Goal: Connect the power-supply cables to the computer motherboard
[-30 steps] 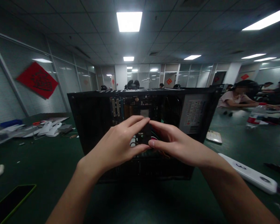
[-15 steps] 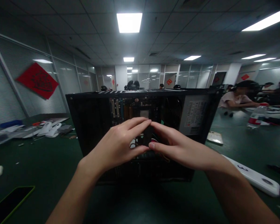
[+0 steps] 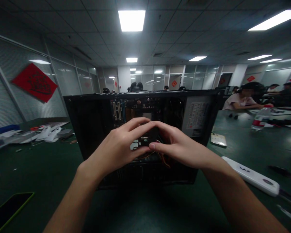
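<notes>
Black part (image 3: 152,135) sits pinched between the half-curled fingers of the left hand (image 3: 117,142) and right hand (image 3: 181,144), before the open computer case (image 3: 89,126); compared with half a second ago, orange wires (image 3: 165,161) show more below the right hand.

The room is dim, and the light comes from flat lamps (image 3: 132,20) up in the ceiling (image 3: 94,22). The top middle one is so bright it is all plain white, with a soft glow around it. The open computer case (image 3: 89,129) is almost black inside, and the dark thing (image 3: 153,133) between the fingers (image 3: 140,130) is hard to make out. A deep shadow lies on the green tabletop (image 3: 48,168) in front. The tabletop's right side has a pale shine. Far people (image 3: 273,88) look fuzzy, and the glass walls (image 3: 7,94) lean near the left edge.
</notes>
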Action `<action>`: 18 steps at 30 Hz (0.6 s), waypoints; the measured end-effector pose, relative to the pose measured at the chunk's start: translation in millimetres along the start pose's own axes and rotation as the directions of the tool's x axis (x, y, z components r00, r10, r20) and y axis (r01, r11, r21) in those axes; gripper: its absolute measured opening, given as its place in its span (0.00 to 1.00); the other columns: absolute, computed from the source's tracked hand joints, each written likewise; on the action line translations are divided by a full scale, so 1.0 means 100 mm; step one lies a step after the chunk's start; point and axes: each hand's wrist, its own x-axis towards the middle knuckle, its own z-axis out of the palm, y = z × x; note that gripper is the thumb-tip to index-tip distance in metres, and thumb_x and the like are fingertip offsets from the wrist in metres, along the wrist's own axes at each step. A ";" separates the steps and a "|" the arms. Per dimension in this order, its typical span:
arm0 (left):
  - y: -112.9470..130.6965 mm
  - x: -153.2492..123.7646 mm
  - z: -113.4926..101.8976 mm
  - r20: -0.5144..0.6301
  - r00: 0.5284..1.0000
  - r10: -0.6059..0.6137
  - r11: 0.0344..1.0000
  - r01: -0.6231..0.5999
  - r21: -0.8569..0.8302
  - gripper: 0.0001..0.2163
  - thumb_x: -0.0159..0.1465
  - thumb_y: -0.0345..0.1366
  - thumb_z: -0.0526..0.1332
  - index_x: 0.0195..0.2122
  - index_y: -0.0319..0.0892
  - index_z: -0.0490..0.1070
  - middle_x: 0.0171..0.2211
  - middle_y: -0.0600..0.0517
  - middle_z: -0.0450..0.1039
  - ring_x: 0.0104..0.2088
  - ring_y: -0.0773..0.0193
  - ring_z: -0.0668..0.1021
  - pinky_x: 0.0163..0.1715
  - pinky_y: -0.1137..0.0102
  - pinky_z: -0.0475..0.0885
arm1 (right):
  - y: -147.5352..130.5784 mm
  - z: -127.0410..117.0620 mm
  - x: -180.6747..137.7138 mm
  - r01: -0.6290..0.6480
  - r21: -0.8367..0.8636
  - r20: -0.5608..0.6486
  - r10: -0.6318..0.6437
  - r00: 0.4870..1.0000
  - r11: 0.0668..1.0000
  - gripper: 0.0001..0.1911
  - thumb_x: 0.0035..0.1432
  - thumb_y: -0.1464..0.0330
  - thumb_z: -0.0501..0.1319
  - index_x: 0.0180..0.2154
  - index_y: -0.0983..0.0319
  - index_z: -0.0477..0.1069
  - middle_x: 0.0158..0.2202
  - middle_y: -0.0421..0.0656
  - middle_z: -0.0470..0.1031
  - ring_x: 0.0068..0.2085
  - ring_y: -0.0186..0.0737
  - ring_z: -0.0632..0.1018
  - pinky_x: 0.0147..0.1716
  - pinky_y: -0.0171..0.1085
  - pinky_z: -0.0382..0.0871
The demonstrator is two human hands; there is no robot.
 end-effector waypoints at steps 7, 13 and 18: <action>-0.03 -0.01 0.01 0.046 0.999 -0.015 1.000 0.015 0.008 0.30 0.62 0.35 0.67 0.65 0.50 0.60 0.63 0.47 0.63 0.61 0.55 0.70 0.59 0.59 0.71 | 0.03 0.02 -0.02 -0.019 -0.007 0.067 0.020 0.998 1.000 0.30 0.64 0.65 0.60 0.65 0.56 0.58 0.65 0.45 0.63 0.65 0.47 0.65 0.65 0.49 0.56; -0.03 -0.01 -0.01 0.048 0.999 0.011 0.998 -0.014 0.059 0.29 0.61 0.35 0.68 0.62 0.48 0.63 0.62 0.46 0.66 0.59 0.54 0.72 0.58 0.59 0.72 | 0.01 0.04 -0.04 -0.042 -0.066 0.090 0.048 0.995 0.997 0.32 0.64 0.65 0.60 0.67 0.56 0.55 0.65 0.46 0.62 0.65 0.49 0.64 0.66 0.51 0.55; -0.02 -0.01 -0.01 0.053 0.998 0.017 0.998 -0.021 0.058 0.27 0.61 0.34 0.66 0.62 0.47 0.63 0.62 0.46 0.65 0.60 0.56 0.72 0.58 0.62 0.71 | -0.04 0.01 -0.08 -0.125 -0.093 0.127 0.136 0.983 0.988 0.34 0.64 0.64 0.60 0.68 0.57 0.52 0.62 0.47 0.66 0.63 0.51 0.67 0.62 0.50 0.62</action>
